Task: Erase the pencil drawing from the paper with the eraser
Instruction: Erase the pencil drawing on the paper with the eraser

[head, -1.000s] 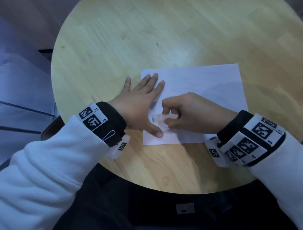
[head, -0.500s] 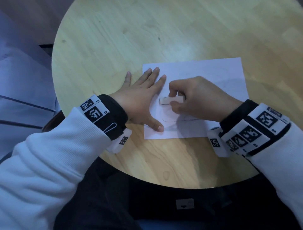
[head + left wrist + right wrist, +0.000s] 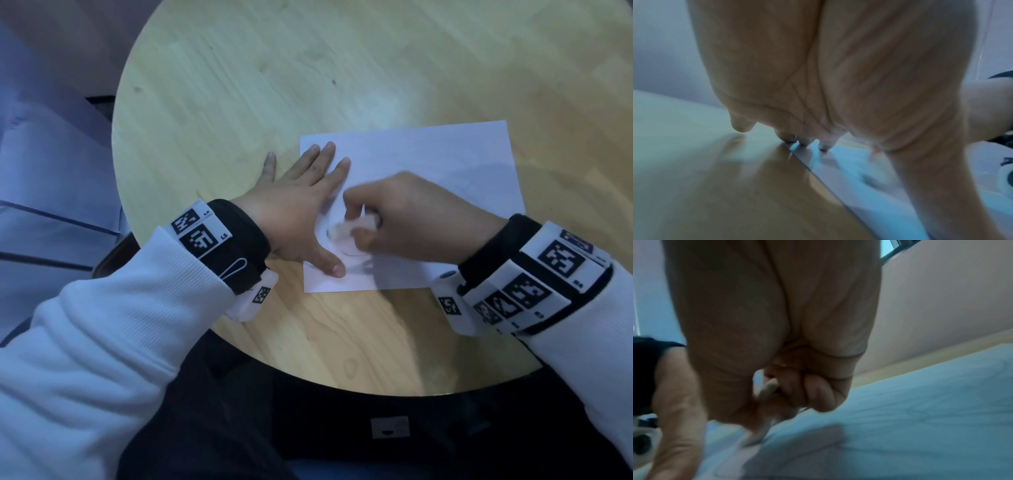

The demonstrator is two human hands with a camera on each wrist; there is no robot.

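Eraser [image 3: 352, 228] lengthwise left-right, in R hand [image 3: 404, 219].

A round tabletop [image 3: 342, 85] of pale, light-grained wood spreads out ahead of the grip and to both sides, with a soft bright sheen of light on its surface just beyond the grip and a small dark knot farther off. Off the tabletop's rim to the grip's left lies a bluish-grey floor [image 3: 51, 164] crossed by dark lines. Behind the grip in the right wrist view rises a plain pale wall [image 3: 941, 305], with the corner of a window [image 3: 898, 246] at the top.
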